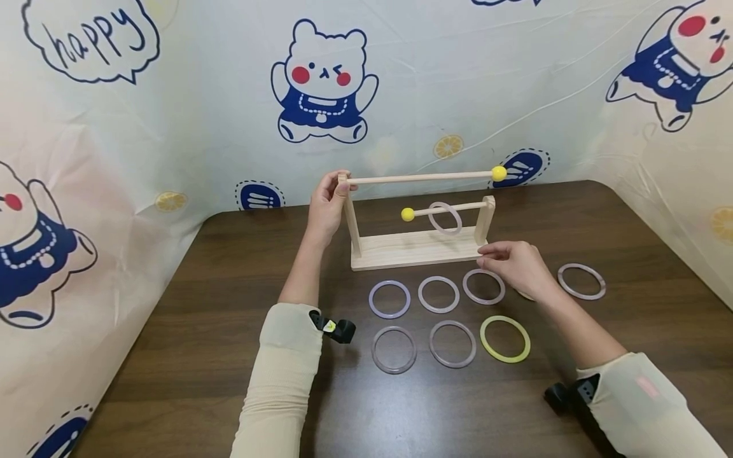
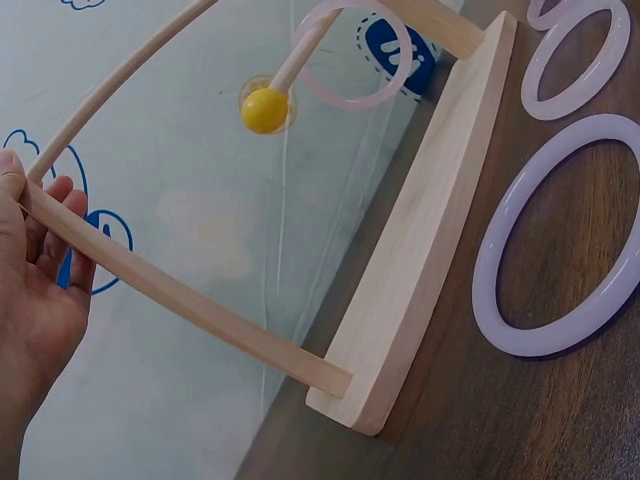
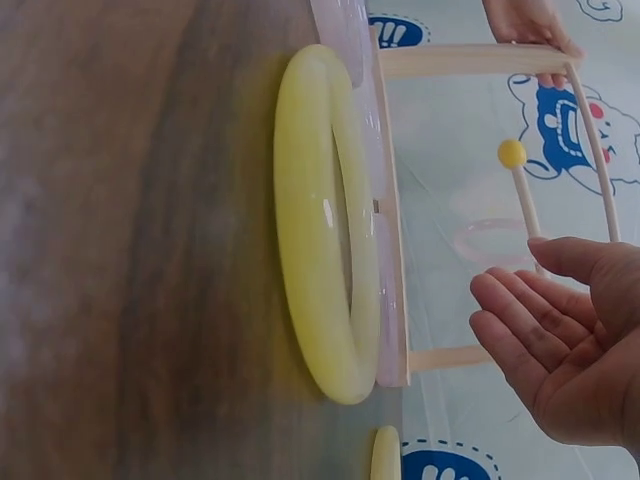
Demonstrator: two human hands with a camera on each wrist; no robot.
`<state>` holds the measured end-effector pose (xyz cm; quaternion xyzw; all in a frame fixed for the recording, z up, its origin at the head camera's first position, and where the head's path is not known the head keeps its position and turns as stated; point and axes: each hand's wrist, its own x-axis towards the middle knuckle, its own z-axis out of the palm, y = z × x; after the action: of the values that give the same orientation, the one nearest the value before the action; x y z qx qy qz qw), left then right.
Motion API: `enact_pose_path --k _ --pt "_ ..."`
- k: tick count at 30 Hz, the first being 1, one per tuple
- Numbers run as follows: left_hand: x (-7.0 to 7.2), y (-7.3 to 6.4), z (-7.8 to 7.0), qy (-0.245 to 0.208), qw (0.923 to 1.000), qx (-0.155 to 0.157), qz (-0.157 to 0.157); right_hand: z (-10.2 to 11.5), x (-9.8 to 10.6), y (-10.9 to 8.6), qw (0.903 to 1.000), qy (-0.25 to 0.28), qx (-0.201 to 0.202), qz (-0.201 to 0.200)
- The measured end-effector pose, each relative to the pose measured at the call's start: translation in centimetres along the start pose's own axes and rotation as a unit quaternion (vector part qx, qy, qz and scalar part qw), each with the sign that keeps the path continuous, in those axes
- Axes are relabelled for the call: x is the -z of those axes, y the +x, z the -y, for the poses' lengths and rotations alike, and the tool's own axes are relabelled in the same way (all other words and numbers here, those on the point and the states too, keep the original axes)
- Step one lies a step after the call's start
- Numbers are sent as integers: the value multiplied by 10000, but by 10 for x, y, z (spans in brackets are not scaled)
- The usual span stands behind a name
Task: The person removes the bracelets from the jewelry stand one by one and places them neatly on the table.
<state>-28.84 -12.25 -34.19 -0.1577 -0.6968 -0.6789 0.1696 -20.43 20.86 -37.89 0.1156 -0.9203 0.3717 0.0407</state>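
Observation:
A wooden stand [image 1: 418, 249] has a flat base, a tall post with a long rod, and a short post with a short rod. My left hand [image 1: 326, 207] grips the top of the tall post, fingers bent around it in the left wrist view. A pale pink ring [image 1: 460, 222] hangs on the short rod. My right hand [image 1: 515, 264] is beside the base's right front corner; whether it touches is hard to tell. The right wrist view shows that hand with fingers extended and nothing held. Under it, a pale yellow ring [image 1: 525, 295] is mostly hidden.
Several rings lie on the brown table in front of the stand, among them a bluish ring [image 1: 390, 315] and a yellow ring [image 1: 506, 360]. Farther right lies a pale lilac ring [image 1: 586, 297]. Yellow balls cap the rods, one being the long rod's ball [image 1: 499, 173].

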Motion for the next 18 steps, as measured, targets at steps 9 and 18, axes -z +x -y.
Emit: enact_pose_path --k 9,18 --pt "0 0 0 4 10000 -39 -45 3 -2 14 9998 49 -31 -196" --pt "1 1 1 45 10000 -42 -29 3 -8 27 9997 18 8 -258"
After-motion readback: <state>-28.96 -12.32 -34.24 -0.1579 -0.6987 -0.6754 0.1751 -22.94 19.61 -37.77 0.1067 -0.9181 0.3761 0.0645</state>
